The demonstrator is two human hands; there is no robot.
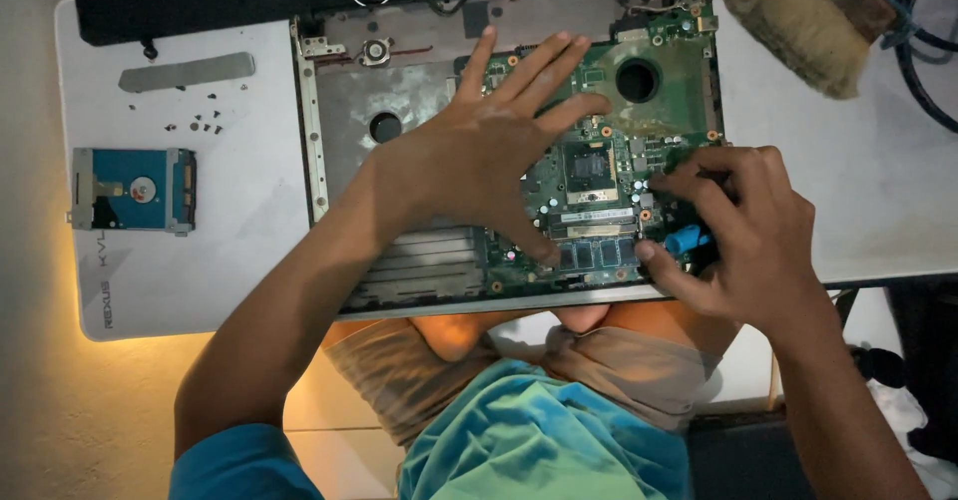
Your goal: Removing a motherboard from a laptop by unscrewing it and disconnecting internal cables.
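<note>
Your left hand (479, 161) lies spread flat on the green circuit board (599, 161) inside the opened laptop base (399, 111) on the worktop (249, 211). Your right hand (738, 231) pinches a small blue part (687, 239) at the board's right edge. Keep the board pinned and ease gently. One hard drive (133, 190), one brush (793, 26), several loose screws (200, 121).

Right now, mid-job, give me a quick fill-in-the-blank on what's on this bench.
1. The left hand lies spread flat on the green ____ inside the open laptop base.
2. The right hand pinches a small ____-coloured part.
3. The hard drive lies to the ____ of the laptop base in the picture.
4. The brush lies at the top ____ corner.

Missing words: circuit board; blue; left; right
</note>
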